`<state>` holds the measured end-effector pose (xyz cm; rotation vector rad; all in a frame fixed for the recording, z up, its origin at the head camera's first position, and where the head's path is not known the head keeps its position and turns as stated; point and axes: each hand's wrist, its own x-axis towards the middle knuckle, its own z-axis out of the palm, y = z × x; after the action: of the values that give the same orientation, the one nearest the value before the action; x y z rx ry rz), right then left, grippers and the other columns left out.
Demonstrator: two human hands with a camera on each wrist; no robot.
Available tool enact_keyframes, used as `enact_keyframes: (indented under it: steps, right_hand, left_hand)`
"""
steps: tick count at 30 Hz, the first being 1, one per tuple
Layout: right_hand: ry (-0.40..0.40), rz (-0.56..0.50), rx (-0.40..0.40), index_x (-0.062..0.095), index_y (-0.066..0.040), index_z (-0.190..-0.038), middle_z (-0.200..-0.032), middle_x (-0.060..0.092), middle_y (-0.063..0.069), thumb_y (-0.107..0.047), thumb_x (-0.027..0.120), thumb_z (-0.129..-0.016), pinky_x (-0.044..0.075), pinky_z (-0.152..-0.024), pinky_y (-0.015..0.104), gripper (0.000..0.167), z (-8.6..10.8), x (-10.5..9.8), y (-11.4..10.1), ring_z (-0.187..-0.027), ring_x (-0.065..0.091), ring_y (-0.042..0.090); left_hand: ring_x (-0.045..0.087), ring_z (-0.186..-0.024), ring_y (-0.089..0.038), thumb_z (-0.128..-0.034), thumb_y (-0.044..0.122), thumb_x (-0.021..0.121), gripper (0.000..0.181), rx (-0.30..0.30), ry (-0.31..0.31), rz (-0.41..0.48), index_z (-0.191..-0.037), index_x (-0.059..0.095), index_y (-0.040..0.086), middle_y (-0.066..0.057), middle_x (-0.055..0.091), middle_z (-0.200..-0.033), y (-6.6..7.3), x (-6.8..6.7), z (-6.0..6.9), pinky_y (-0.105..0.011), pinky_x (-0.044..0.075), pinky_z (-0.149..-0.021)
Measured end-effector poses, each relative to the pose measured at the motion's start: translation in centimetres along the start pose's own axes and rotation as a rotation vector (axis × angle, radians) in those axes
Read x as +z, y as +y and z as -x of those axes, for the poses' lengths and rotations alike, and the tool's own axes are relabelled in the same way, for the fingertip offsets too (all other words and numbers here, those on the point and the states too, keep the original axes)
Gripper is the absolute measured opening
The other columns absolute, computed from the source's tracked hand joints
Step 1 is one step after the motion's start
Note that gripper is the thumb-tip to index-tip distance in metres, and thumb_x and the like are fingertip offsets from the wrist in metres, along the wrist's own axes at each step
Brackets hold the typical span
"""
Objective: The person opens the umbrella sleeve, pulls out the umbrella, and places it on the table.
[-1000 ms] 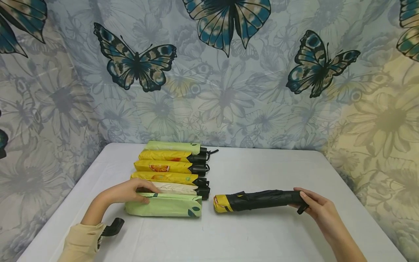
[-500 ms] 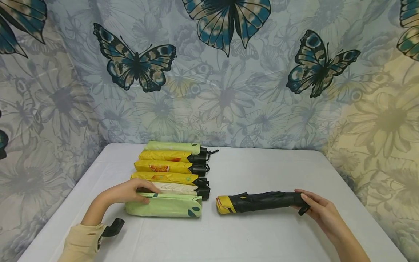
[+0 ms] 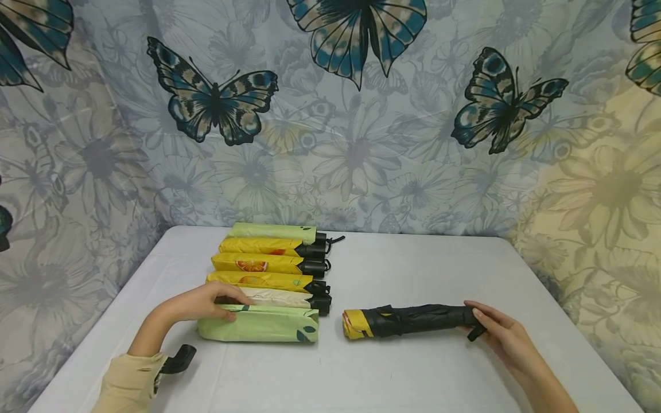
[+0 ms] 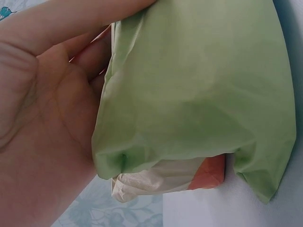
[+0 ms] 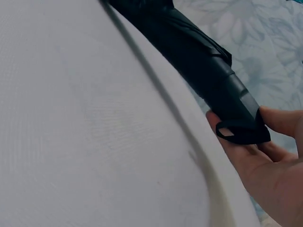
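Observation:
My left hand (image 3: 209, 301) pinches a light green umbrella sleeve (image 3: 263, 326) at its left end, thumb on the near face and fingers behind. Whether anything fills the sleeve, I cannot tell. A cream umbrella (image 3: 279, 296) lies directly behind it; its pale cover (image 4: 156, 179) peeks out below the green fabric in the left wrist view. On the right, my right hand (image 3: 508, 338) holds a folded black umbrella (image 3: 418, 320) with a yellow end by its handle. The right wrist view shows the handle (image 5: 232, 104) between thumb and fingers, with its strap loop (image 5: 232, 131) hanging there.
Behind the cream umbrella, yellow umbrellas (image 3: 258, 263) and another green one (image 3: 273, 230) lie in a row, handles to the right. Everything rests on a white table (image 3: 413, 378). A black curved object (image 3: 179, 359) sits by the left sleeve. A butterfly-patterned cloth (image 3: 356, 149) hangs behind.
The black umbrella has shifted slightly right and nearer, widening its gap from the green sleeve. My right hand still holds its handle. My left hand has not visibly moved.

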<state>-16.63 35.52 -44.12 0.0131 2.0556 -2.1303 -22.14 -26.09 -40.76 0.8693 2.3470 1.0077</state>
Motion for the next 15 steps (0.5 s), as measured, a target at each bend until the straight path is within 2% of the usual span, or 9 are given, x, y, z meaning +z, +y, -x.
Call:
enact_keyframes:
  steps: [4,7,12,15]
  right_hand:
    - [0.041,0.024,0.065,0.066,-0.029,-0.122,-0.109,0.060,-0.028,-0.024,0.050,-0.103,0.055,-0.087,0.014,0.025,-0.01,-0.19,0.34,-0.099,0.070,0.005]
    - [0.046,0.056,0.092,0.064,-0.027,-0.127,-0.111,0.057,-0.030,-0.028,0.051,-0.103,0.055,-0.088,0.014,0.028,0.04,-0.44,0.52,-0.101,0.067,-0.002]
    - [0.056,0.214,0.104,0.060,-0.025,-0.134,-0.122,0.053,-0.031,-0.033,0.052,-0.102,0.051,-0.087,0.009,0.035,0.13,-0.81,0.63,-0.104,0.052,-0.021]
    - [0.066,0.294,0.112,0.059,-0.022,-0.135,-0.123,0.053,-0.030,-0.032,0.051,-0.102,0.049,-0.085,0.008,0.036,0.21,-0.91,0.67,-0.102,0.048,-0.024]
  left_hand:
    - [0.059,-0.123,-0.028,-0.0897,0.025,0.070,0.039,-0.003,0.000,0.000,-0.127,0.066,0.015,-0.011,0.064,-0.131,0.04,0.00,-0.01,-0.035,0.053,-0.100]
    - [0.059,-0.123,-0.029,-0.0897,0.026,0.070,0.039,-0.005,0.000,-0.002,-0.127,0.066,0.014,-0.011,0.064,-0.131,0.10,-0.01,0.00,-0.035,0.053,-0.100]
    - [0.059,-0.123,-0.027,-0.0898,0.025,0.070,0.039,-0.007,-0.002,0.002,-0.127,0.066,0.014,-0.013,0.064,-0.131,0.13,-0.02,0.02,-0.034,0.053,-0.100]
    - [0.060,-0.123,-0.025,-0.0899,0.025,0.070,0.039,-0.009,-0.005,0.008,-0.127,0.066,0.014,-0.013,0.063,-0.131,0.11,-0.03,0.02,-0.033,0.053,-0.100]
